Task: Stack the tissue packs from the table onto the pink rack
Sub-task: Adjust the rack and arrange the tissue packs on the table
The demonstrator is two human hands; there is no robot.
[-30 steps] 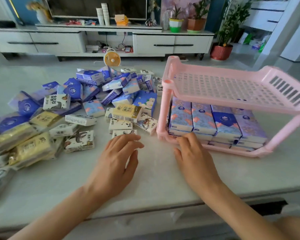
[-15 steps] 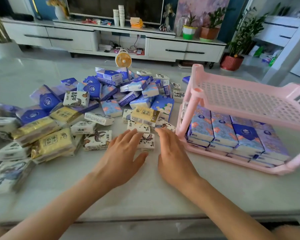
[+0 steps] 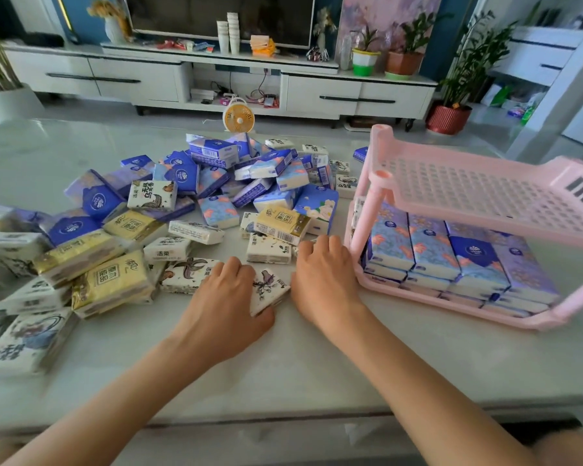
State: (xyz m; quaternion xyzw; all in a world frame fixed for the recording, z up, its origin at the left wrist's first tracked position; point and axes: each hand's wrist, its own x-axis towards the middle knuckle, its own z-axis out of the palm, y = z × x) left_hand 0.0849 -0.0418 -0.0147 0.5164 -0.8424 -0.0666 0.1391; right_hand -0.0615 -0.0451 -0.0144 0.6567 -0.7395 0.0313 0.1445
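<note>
A heap of tissue packs [image 3: 216, 183], blue, yellow and white, covers the left and middle of the table. The pink two-tier rack [image 3: 372, 210] stands at the right. Its lower tier holds rows of blue and purple packs [image 3: 451, 260], and its upper shelf [image 3: 468, 193] is bare. My left hand [image 3: 223, 297] grips a white bird-print pack [image 3: 270, 290], fingers over the top and thumb at its near edge. My right hand [image 3: 323, 277], just left of the rack's front post, curls its fingers down over a white pack [image 3: 296, 252] that shows only as a sliver.
A small orange fan [image 3: 239, 118] stands at the table's far edge behind the heap. The pale table [image 3: 300, 371] is bare between my arms down to its front edge. Beyond it are a white TV cabinet [image 3: 216, 79] and potted plants [image 3: 451, 105].
Both hands moved forward from flat on the table into the near packs and curled. The left hand closed on the bird-print pack. The view shifted slightly left.
</note>
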